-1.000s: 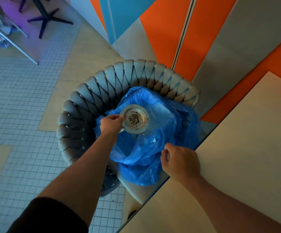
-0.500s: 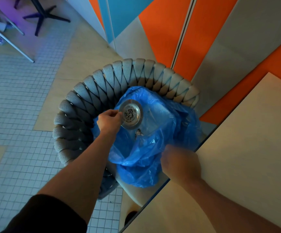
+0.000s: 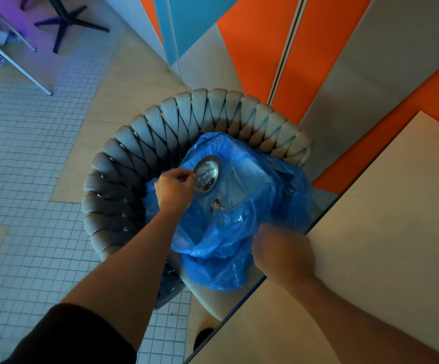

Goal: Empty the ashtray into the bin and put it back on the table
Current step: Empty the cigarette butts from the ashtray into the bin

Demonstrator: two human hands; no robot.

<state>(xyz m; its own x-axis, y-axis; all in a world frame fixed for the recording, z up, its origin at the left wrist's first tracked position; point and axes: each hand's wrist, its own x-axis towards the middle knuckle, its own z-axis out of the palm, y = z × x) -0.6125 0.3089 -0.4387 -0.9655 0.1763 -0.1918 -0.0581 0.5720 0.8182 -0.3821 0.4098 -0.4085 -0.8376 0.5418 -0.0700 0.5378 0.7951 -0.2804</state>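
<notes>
A small round metal ashtray [image 3: 208, 172] is tipped steeply on its side over the open blue bin bag [image 3: 250, 206], with dark ash sliding to its lower edge. My left hand [image 3: 175, 189] grips the ashtray's rim from the left. A clump of ash [image 3: 217, 204] lies inside the bag just below the ashtray. My right hand [image 3: 282, 252] is blurred at the bag's near edge and pinches the blue plastic. The bag sits on the seat of a grey woven chair [image 3: 139, 153].
A beige table [image 3: 386, 232] fills the right side, its edge running diagonally beside the bag. Orange, grey and blue wall panels stand behind the chair. Tiled floor lies to the left, with a dark table base [image 3: 66, 19] and metal chair legs [image 3: 26, 69] at the far left.
My left hand has tipped the ashtray from nearly flat to steeply tilted, and ash has dropped into the bag. My right hand has shifted along the bag's near edge.
</notes>
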